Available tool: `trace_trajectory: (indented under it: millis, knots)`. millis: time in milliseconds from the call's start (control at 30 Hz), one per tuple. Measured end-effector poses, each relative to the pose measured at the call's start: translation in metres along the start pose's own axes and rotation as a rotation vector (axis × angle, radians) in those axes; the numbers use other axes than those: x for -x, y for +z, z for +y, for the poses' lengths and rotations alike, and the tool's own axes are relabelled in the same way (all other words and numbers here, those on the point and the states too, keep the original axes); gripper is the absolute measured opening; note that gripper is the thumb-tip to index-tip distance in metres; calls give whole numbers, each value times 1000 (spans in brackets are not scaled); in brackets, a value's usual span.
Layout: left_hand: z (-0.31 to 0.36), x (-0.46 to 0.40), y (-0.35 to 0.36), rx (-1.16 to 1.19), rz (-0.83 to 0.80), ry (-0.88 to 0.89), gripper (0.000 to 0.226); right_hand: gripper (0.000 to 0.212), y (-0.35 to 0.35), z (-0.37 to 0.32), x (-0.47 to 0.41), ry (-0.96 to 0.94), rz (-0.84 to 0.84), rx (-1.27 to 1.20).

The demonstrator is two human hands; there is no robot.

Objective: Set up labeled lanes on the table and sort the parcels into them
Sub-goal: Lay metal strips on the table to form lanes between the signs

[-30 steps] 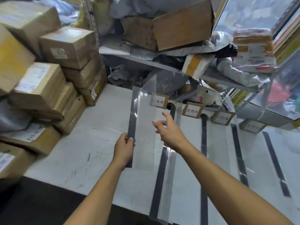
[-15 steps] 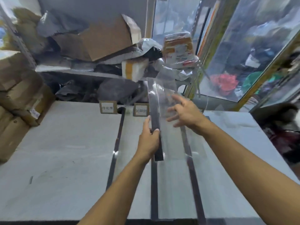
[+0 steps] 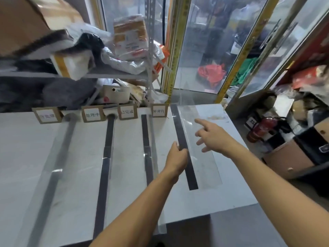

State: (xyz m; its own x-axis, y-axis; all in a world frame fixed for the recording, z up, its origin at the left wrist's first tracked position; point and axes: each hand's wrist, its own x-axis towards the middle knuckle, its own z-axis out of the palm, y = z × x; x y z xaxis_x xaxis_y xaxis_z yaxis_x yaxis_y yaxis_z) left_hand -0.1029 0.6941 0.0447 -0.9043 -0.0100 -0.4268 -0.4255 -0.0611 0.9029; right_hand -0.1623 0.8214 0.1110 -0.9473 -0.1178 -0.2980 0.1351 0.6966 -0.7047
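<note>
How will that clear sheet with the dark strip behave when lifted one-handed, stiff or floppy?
Probably semi-stiff: the sheet keeps a flat, straight-edged shape though the left hand grips only its dark strip. Likely light, since one hand carries it. Its glossy surface looks slippery, so the open right hand may need to steady it.

Daylit, seemingly through glass; blurred, warped edges.

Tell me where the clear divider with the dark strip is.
In the head view, the clear divider is right of the three laid dark strips, below the rightmost label card, gripped by the left hand.
</note>
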Motion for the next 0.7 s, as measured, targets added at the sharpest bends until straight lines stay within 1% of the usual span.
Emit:
trace_trajectory:
  millis: [133,333,433,600,700]
  knots:
    - [-37,-12,27,-68,-43,-158,28,53,8,51,6,64,-65,8]
    - [-87,-23,51,-85,-41,-338,38,55,30,104,16,146,-123,-2]
    - [-103,-26,59,-78,-22,-384,37,55,37,121,17,173,-159,0]
    - [-122,-30,72,-98,-26,-443,52,56,43,143,17,170,-193,48]
    - [-129,-32,78,-126,-18,-453,53,55,44,153,17,161,-213,72]
